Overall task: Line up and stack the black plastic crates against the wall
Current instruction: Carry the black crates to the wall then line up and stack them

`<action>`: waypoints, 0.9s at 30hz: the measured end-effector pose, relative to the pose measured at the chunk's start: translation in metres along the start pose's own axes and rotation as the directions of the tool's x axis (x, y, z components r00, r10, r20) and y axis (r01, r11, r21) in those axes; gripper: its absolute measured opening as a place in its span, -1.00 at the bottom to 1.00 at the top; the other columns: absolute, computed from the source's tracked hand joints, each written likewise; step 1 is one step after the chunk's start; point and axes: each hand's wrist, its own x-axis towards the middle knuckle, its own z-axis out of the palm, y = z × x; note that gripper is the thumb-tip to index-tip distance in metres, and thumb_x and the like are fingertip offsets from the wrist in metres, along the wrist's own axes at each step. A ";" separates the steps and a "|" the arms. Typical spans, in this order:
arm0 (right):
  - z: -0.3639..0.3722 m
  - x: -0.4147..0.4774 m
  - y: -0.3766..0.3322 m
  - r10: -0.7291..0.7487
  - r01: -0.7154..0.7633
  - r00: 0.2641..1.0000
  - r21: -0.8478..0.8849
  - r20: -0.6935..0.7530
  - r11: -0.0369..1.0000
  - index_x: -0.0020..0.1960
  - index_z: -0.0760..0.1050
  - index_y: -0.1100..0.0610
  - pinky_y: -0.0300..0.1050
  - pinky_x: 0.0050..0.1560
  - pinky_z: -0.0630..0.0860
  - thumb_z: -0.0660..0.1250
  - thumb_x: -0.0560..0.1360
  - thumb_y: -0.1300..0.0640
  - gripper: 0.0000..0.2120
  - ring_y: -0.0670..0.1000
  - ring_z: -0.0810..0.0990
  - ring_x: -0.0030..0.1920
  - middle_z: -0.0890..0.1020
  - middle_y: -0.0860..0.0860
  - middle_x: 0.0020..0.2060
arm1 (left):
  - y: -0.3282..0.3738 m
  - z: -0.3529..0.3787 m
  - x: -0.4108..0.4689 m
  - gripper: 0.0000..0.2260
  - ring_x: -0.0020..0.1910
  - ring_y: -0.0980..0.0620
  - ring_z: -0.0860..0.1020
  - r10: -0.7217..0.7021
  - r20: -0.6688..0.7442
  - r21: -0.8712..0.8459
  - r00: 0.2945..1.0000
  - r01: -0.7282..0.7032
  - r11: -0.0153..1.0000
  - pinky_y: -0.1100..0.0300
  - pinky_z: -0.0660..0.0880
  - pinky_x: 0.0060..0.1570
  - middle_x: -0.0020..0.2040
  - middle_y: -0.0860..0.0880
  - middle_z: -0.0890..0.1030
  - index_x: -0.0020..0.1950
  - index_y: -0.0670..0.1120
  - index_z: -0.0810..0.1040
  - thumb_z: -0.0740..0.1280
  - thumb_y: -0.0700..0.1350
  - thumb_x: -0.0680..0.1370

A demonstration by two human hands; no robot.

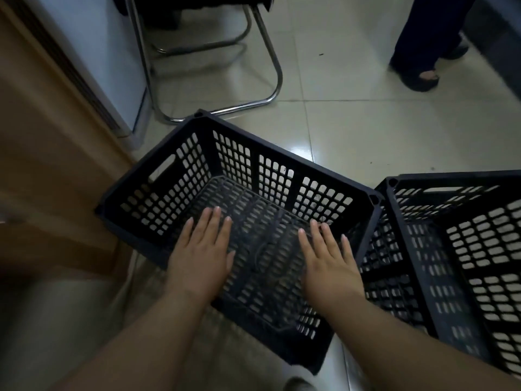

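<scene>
2 black plastic crates on a pale tiled floor (366, 122), both open side up, neither stacked. left crate (208, 153) sits skewed, not square to the wooden panel (50, 136) on the left; its left corner is just beside that panel and its far corner is near the chrome frame of a chair (275, 66). its right corner meets the near corner of the right crate (456, 177), touching or almost, can't tell which. the right crate runs off the right edge of the view and is only partly seen. both have perforated walls and a mesh bottom, and the left one shows a handle slot in its left wall.

left hand (201, 255) is flat, palm down, fingers straight and a little spread, gripping nothing. it reaches into the left crate's opening over the left part of the mesh bottom. right hand (329, 263) is the same: flat, palm down, fingers straight, nothing held, over the right part of the same crate near its right wall. can't tell whether either palm actually presses on the plastic or hangs just above it. both bare forearms come in from the bottom edge and cover the crate's near side.

a pale cabinet-like unit (107, 52) stands behind the wooden panel at upper left. another person's leg and dark shoe (420, 77) stand at upper right, well apart from the crates. edges of the view are blurred.
</scene>
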 end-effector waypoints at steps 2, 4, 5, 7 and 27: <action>0.009 0.013 0.007 0.004 -0.003 1.000 -0.023 0.021 1.000 0.40 -0.54 0.07 -0.01 0.08 -0.70 -0.06 0.61 -0.04 -0.33 0.00 -0.60 0.30 -0.55 0.01 0.33 | 0.002 0.013 0.018 -0.44 0.49 0.01 -0.31 0.012 0.014 -0.011 1.000 -0.012 1.000 0.05 -0.33 0.42 0.51 -0.02 -0.32 0.51 -0.05 -0.27 -0.11 0.14 0.62; 0.017 0.022 0.014 0.002 -0.002 0.999 -0.024 0.036 1.000 0.40 -0.54 0.06 -0.03 0.09 -0.70 -0.14 0.61 -0.08 -0.38 -0.02 -0.60 0.29 -0.53 0.01 0.35 | 0.005 0.023 0.027 -0.43 0.49 0.01 -0.31 0.036 0.033 0.001 0.999 -0.036 0.999 0.05 -0.34 0.42 0.51 -0.03 -0.33 0.50 -0.06 -0.29 -0.11 0.13 0.62; 0.021 0.024 0.018 0.006 -0.005 0.999 -0.017 0.037 1.000 0.39 -0.54 0.06 -0.03 0.10 -0.70 -0.21 0.60 -0.11 -0.41 -0.02 -0.61 0.29 -0.53 0.00 0.36 | 0.005 0.028 0.028 -0.43 0.49 0.00 -0.31 0.049 0.053 0.011 0.997 -0.050 0.999 0.05 -0.34 0.42 0.52 -0.04 -0.32 0.51 -0.07 -0.29 -0.10 0.13 0.62; 0.028 0.025 0.023 0.007 -0.005 0.999 -0.034 0.032 0.999 0.38 -0.55 0.05 -0.01 0.11 -0.71 -0.44 0.48 -0.18 -0.42 -0.02 -0.65 0.26 -0.53 0.00 0.36 | 0.005 0.038 0.025 -0.41 0.49 0.01 -0.32 0.073 0.106 0.024 0.992 -0.076 0.997 0.06 -0.33 0.42 0.51 -0.03 -0.34 0.51 -0.07 -0.29 -0.08 0.13 0.62; 0.068 -0.061 0.044 -0.054 0.066 0.997 -0.314 0.046 0.947 0.36 -0.55 0.13 0.05 0.07 -0.70 -0.28 0.55 0.06 -0.47 0.00 -0.58 0.30 -0.53 0.04 0.33 | 0.110 0.090 -0.157 -0.36 0.47 0.02 -0.35 -0.067 0.243 -0.295 0.968 0.139 0.945 0.09 -0.42 0.36 0.48 -0.04 -0.37 0.50 -0.10 -0.29 -0.05 0.17 0.59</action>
